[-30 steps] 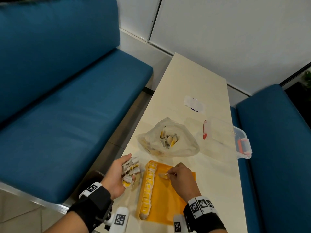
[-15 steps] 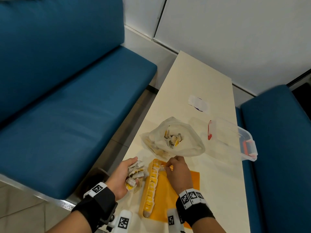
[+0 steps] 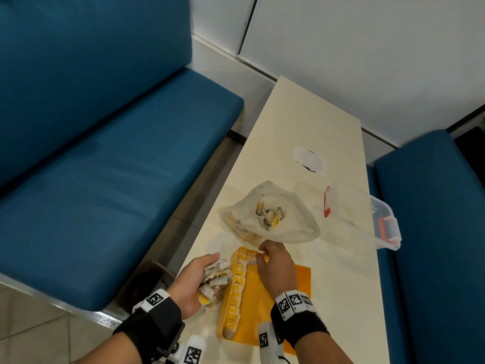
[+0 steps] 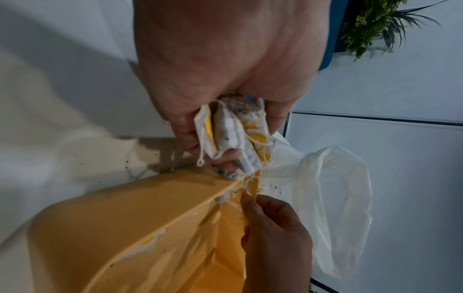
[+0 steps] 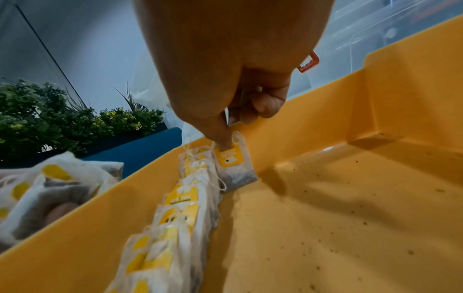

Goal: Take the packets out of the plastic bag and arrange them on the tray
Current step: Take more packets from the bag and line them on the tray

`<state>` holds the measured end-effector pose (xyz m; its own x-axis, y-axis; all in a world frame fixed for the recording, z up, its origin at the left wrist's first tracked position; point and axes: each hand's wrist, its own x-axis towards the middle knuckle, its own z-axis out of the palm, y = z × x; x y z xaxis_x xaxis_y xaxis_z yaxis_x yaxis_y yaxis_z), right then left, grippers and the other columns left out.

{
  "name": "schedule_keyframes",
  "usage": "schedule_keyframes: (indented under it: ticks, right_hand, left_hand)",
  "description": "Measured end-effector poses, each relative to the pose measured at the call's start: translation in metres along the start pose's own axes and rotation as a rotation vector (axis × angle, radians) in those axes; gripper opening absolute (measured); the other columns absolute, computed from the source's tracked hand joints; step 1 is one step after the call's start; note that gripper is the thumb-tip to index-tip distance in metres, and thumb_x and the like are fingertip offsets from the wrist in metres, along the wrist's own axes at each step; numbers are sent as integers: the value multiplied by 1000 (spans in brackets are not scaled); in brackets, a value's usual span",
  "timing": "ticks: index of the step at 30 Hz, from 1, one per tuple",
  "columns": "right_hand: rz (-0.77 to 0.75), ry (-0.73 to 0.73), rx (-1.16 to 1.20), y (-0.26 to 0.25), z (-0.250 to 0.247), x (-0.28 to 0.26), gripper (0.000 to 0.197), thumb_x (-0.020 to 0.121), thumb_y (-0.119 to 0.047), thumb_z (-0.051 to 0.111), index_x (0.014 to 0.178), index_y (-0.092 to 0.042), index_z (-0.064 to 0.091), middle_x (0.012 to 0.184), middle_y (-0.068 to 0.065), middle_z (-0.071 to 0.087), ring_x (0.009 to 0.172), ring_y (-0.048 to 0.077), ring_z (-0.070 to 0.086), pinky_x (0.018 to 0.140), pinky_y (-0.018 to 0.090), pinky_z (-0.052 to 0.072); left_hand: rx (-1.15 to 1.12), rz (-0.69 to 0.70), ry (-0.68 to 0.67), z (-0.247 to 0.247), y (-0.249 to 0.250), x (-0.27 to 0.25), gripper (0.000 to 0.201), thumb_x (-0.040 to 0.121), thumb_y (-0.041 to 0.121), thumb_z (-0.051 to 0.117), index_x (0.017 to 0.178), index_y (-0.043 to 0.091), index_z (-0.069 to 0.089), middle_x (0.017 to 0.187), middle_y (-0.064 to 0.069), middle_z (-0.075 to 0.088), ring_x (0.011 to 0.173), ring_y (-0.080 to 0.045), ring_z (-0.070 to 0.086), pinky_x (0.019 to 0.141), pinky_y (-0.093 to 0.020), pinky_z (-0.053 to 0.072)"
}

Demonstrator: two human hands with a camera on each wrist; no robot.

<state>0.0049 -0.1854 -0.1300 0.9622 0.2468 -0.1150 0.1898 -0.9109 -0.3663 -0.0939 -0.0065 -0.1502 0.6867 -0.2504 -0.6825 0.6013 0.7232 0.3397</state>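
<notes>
A yellow tray (image 3: 301, 282) lies on the near end of the table, with a row of white-and-yellow packets (image 3: 237, 287) standing along its left wall. My right hand (image 3: 262, 254) is at the far end of that row, pinching one packet (image 5: 233, 160) by its yellow tag against the tray wall. My left hand (image 3: 202, 274) hovers just left of the tray and grips a bunch of packets (image 4: 233, 136). Behind the tray the crumpled plastic bag (image 3: 288, 227) sits open with more packets (image 3: 270, 215) inside.
A clear plastic box (image 3: 367, 219) with red latches stands right of the bag, at the table's right edge. A white slip (image 3: 311, 160) lies farther back. Blue benches (image 3: 105, 166) flank the narrow table, and the tray is near the table's left edge.
My right hand has moved with a packet from the middle of the tray to the far end of the row. The left hand keeps its bunch in the same spot.
</notes>
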Motion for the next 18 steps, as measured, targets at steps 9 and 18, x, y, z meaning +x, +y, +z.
schedule_keyframes:
  ticks: [9,18]
  right_hand:
    - [3,-20,-14,-11,5,-5,10,91,-20,62,99,-17,68,111,1,60,93,20,62,79,30,51]
    - [24,-29,91,-10,-16,-22,22,89,-23,66,110,-24,64,117,-7,54,90,10,59,76,19,47]
  left_hand:
    - [-33,21,12,-11,5,-6,37,98,38,58,78,9,68,71,-10,62,49,-16,47,41,-21,37]
    - [-144,98,-15,-1,25,-10,26,91,35,67,83,10,68,81,-14,61,57,-19,48,45,-24,39]
